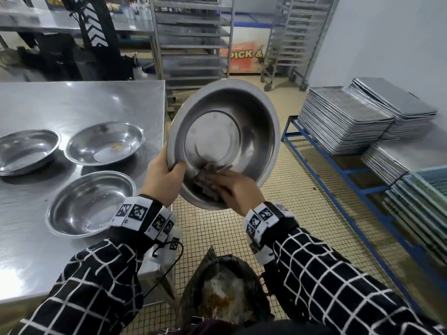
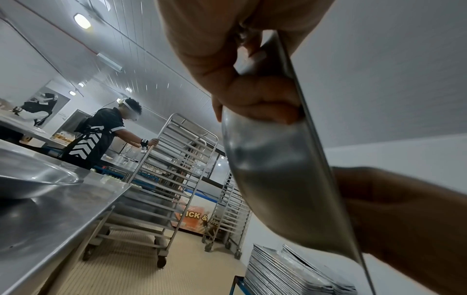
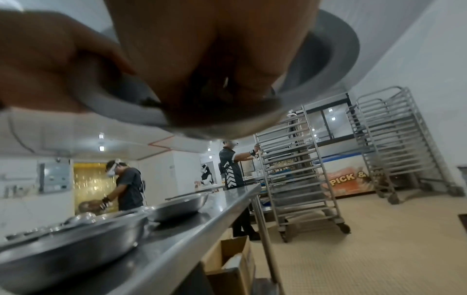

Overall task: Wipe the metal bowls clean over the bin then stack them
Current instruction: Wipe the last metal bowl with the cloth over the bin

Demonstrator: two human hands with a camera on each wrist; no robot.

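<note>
A large metal bowl [image 1: 232,131] is tilted toward me above the lined bin [image 1: 225,293]. My left hand [image 1: 167,175] grips its near-left rim, thumb inside; the left wrist view shows those fingers [image 2: 255,97] curled on the bowl's [image 2: 278,179] underside. My right hand [image 1: 232,189] presses a dark wad of cloth or paper [image 1: 208,177] against the bowl's lower inside. In the right wrist view the hand [image 3: 202,69] hides the wad inside the bowl [image 3: 336,51]. Three more bowls lie on the steel table [image 1: 96,102]: far left [image 1: 26,151], middle [image 1: 104,143], near [image 1: 89,204].
Food scraps lie in the bin. Stacks of metal trays [image 1: 362,117] rest on a blue rack [image 1: 338,165] to the right. Wheeled tray trolleys [image 1: 193,44] stand beyond the table, with a person [image 1: 94,37] beside them. The floor between is tiled.
</note>
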